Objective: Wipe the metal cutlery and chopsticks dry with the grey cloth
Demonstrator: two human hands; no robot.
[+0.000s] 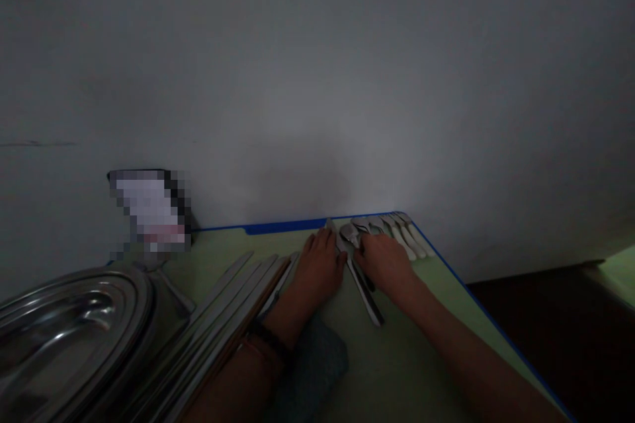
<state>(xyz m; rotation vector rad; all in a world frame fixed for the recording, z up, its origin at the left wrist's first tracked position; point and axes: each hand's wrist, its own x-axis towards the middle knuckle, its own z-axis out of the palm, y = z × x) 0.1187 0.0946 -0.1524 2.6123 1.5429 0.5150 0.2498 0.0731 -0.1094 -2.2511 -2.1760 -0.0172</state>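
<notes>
My left hand [320, 263] lies palm down with fingers stretched out, over or beside a narrow blade-like metal tip [329, 223]. To its right, my right hand [385, 259] has bent fingers closed at the head of a metal spoon [350, 234]. A long metal handle [366, 297] slants toward me between the hands, and a darker handle partly shows under my right hand. I cannot tell which handle belongs to the spoon. Beyond my right hand, several forks and spoons with pale handles [414, 241] lie in a row.
Several long knives [238, 287] lie slanted left of my left arm. Stacked oval metal trays [106, 304] stand at the left. A blurred-out phone-like device [149, 205] leans on the wall. A blue-grey cloth [317, 363] lies below my left wrist. The green tabletop [391, 363] has a blue edge.
</notes>
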